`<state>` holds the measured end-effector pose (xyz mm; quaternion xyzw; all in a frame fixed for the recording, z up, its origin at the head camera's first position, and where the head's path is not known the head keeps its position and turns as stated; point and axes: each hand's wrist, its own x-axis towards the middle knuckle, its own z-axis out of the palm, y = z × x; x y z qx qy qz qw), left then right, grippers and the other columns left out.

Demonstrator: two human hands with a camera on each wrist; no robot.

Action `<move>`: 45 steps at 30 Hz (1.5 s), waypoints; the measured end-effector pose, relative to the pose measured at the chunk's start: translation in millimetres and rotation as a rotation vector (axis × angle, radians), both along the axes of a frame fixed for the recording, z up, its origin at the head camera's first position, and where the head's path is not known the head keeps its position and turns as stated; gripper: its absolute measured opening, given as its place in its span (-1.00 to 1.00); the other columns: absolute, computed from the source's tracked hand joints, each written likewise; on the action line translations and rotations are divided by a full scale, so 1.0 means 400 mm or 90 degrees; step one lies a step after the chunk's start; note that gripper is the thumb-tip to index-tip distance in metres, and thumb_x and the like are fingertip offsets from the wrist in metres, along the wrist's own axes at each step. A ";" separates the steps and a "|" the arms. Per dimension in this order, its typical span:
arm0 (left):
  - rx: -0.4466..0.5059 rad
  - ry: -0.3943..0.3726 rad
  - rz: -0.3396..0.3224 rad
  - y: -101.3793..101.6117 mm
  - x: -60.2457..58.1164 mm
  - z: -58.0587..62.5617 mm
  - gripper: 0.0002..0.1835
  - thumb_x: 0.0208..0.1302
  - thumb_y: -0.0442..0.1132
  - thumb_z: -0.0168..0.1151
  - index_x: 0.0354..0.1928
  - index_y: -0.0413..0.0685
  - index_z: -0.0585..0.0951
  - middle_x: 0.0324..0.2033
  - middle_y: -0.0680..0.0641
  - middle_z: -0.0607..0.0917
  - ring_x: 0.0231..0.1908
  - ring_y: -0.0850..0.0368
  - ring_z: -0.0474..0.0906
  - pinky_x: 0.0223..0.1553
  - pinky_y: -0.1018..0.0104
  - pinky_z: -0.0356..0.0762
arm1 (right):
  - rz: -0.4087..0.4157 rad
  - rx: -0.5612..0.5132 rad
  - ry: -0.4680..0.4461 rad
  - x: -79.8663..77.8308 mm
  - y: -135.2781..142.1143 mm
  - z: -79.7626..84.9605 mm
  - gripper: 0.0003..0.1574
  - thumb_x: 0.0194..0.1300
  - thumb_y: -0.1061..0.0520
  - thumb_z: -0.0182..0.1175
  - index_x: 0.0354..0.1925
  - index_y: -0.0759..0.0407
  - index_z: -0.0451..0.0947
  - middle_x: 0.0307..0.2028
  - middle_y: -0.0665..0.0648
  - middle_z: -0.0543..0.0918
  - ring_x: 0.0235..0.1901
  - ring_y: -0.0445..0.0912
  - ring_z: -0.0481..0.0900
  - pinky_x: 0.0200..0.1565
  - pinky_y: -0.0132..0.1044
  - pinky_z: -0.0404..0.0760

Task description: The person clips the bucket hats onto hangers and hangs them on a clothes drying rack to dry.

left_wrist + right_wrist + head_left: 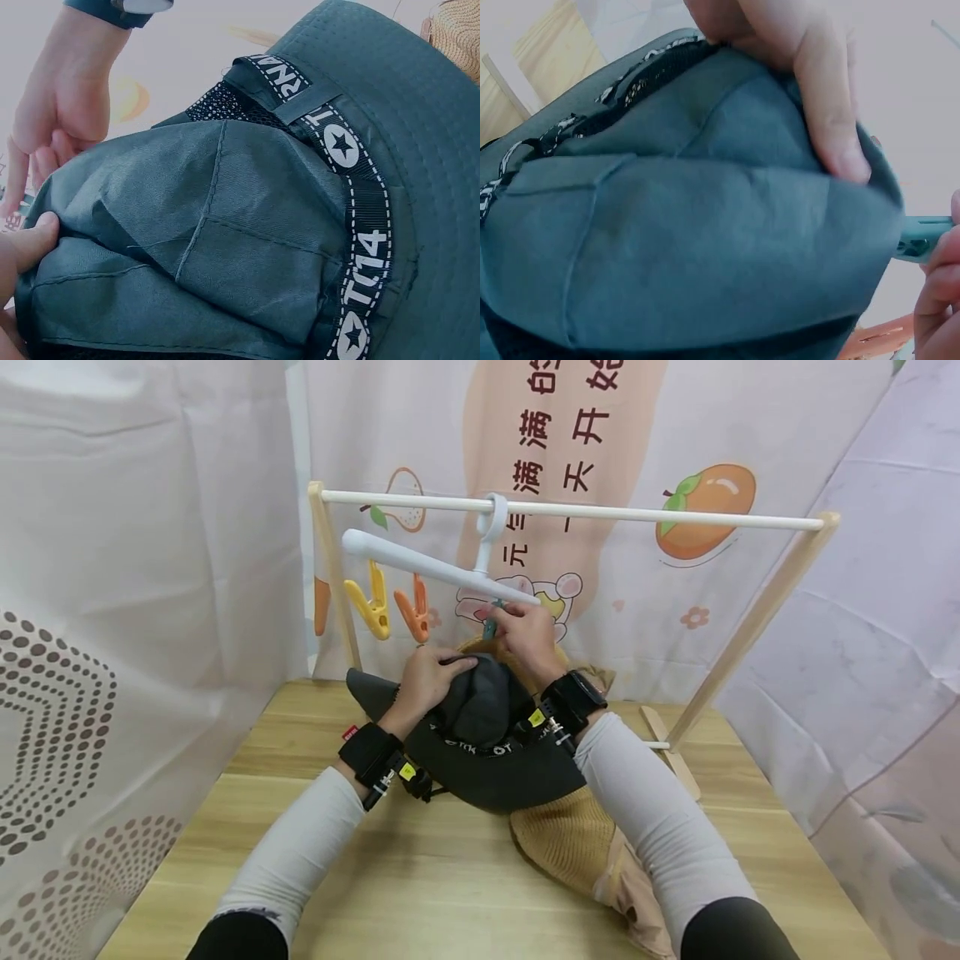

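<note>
A dark bucket-style hat (pixel 487 781), with lettered ribbon around the crown, is held up below a pale blue hanger (pixel 427 564). My left hand (pixel 427 683) pinches the crown's fabric, thumb on top, as the left wrist view also shows on the hat crown (pixel 247 195). Just under the hanger's lower end, my right hand (pixel 527 639) grips a teal clothespin (pixel 491 622) between thumb and fingers. In the right wrist view the clothespin (pixel 919 237) meets the crown's edge; whether it bites the cloth is hidden. A yellow clothespin (pixel 371 606) and an orange clothespin (pixel 412 610) hang from the hanger's left side.
The hanger hooks over the white rod (pixel 637 513) of a wooden rack, whose right leg (pixel 750 631) slants down to the table (pixel 420 893). Behind and below the dark hat lies a tan straw-like hat (pixel 562 839) with beige cloth. Printed curtains (pixel 750 427) surround the table.
</note>
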<state>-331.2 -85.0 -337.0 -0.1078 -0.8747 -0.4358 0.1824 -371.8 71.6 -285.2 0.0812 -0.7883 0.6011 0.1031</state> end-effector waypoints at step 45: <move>0.038 0.084 -0.020 -0.007 -0.033 0.038 -0.77 0.23 -0.10 0.22 -0.23 -0.07 0.72 -0.34 -0.14 0.74 -0.28 0.05 0.59 -0.14 0.13 0.53 | 0.070 -0.094 0.052 0.022 -0.007 -0.027 -0.61 0.16 -0.04 0.28 -0.25 0.28 0.61 -0.64 0.06 0.42 -0.78 -0.22 0.31 -0.71 -0.46 0.32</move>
